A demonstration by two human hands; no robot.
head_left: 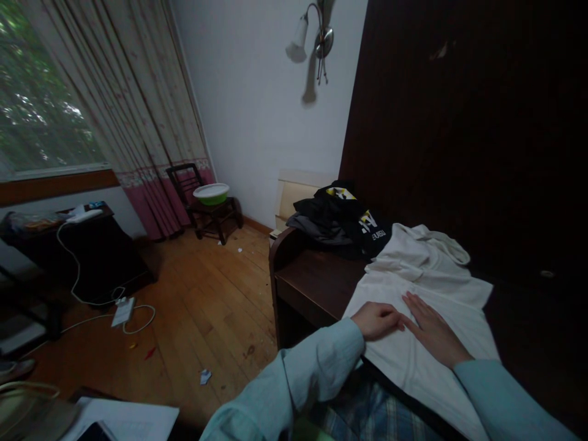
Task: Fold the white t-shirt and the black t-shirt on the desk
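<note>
A white hooded garment (427, 288) lies spread over a dark wooden table (312, 278). My right hand (434, 331) rests flat on the cloth, fingers stretched out together. My left hand (376, 320) lies on the garment's near left edge, its fingers curled against the fabric and touching the right hand's fingertips. Both arms wear pale blue-green sleeves. Behind the white garment sits a heap of black clothes (342, 217) with white and yellow print.
A dark wardrobe (459, 122) stands behind the table. A wooden chair (206, 208) with a green basin (211, 193) stands by the curtain. A power strip and white cable (124, 311) lie on the wooden floor. A dark desk (82, 245) is at left, papers (124, 419) at bottom left.
</note>
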